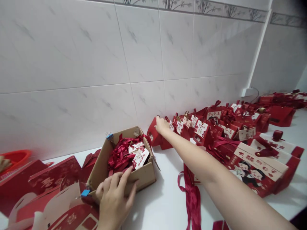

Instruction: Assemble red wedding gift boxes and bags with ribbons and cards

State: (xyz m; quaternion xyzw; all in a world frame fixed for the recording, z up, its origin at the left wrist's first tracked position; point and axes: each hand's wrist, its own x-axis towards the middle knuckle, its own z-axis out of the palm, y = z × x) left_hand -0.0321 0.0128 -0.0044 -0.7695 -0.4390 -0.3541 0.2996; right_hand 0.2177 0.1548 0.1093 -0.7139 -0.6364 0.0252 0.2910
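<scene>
My left hand (115,195) rests on the near rim of an open cardboard box (144,176), fingers spread, fingertips at the edge of the ribbons. The box holds a heap of red ribbons with white tags (128,154). My right arm reaches far forward, and my right hand (161,125) is closed on the top of a small red gift box (153,134) by the tiled wall. That box stands at the left end of a row of small red gift boxes with tags (200,131).
Large flat red boxes with a cartoon couple (254,174) lie at the right. Flat unfolded red box blanks (48,191) lie at the lower left, with an orange basin (15,158) behind. A loose red ribbon (193,199) trails under my right arm. A wall socket (247,92) sits at the back.
</scene>
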